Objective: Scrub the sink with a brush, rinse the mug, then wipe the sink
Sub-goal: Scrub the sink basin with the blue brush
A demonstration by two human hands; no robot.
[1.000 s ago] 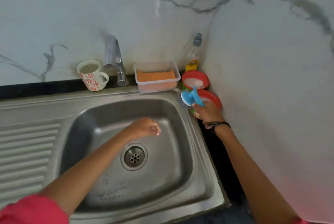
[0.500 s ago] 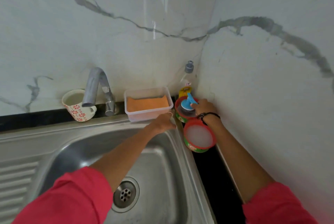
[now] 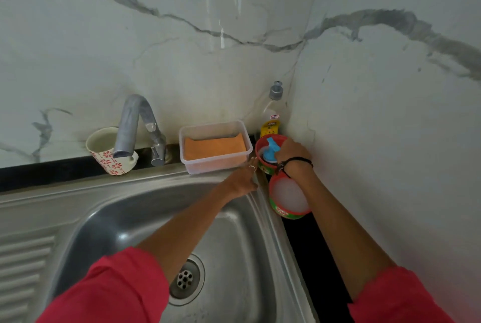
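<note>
My right hand (image 3: 292,153) grips a blue-handled brush (image 3: 270,152), its head pressed into the far red tub (image 3: 260,150) in the corner. My left hand (image 3: 243,179) rests on the right rim of the steel sink (image 3: 145,218), fingers curled, touching the tub's side. A white mug with red flowers (image 3: 110,152) stands on the ledge behind the sink, left of the tap (image 3: 138,127). An orange cloth (image 3: 214,148) lies in a clear plastic box (image 3: 216,165).
A second red tub of white paste (image 3: 289,199) sits on the black counter beside the sink. A dish-soap bottle (image 3: 272,114) stands in the corner. Marble walls close in behind and to the right. The drainboard (image 3: 23,265) lies at left.
My right hand carried the brush from the near tub to the far tub and dipped it in. My left hand left the basin and came to the sink's right rim. The view moved closer.
</note>
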